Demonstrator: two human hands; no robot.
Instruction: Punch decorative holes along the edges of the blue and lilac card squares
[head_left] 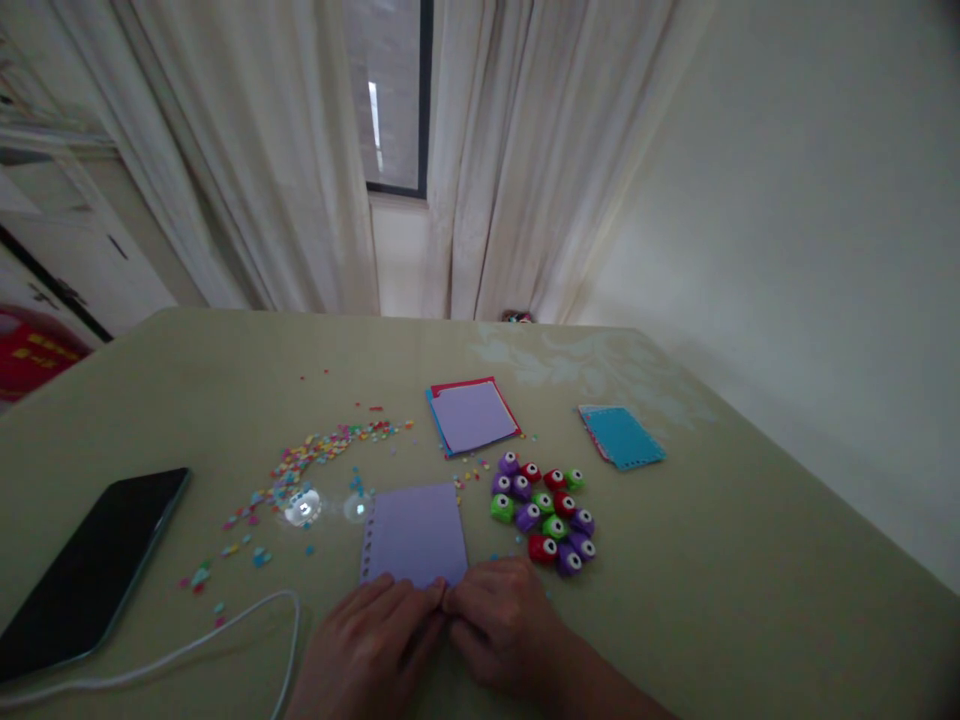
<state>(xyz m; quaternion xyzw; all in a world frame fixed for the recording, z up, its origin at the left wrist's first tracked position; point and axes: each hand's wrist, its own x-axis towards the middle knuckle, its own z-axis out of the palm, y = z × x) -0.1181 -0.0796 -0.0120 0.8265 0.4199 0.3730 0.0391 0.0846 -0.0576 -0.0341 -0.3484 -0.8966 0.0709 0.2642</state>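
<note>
A lilac paper sheet [416,532] with a punched left edge lies flat on the table in front of me. My left hand [371,650] and my right hand [504,622] meet at its near edge, fingers curled and pinched together on the paper's lower border. What lies under the fingertips is hidden. Just right of the sheet sits a cluster of several small purple, green and red craft punches [543,510].
A stack of coloured paper [472,415] lies farther back, a blue punched sheet [622,437] to the right. Paper confetti [315,455] is scattered left of centre. A black phone [90,570] and a white cable [225,625] lie at the left. The table [750,560] ends near curtains.
</note>
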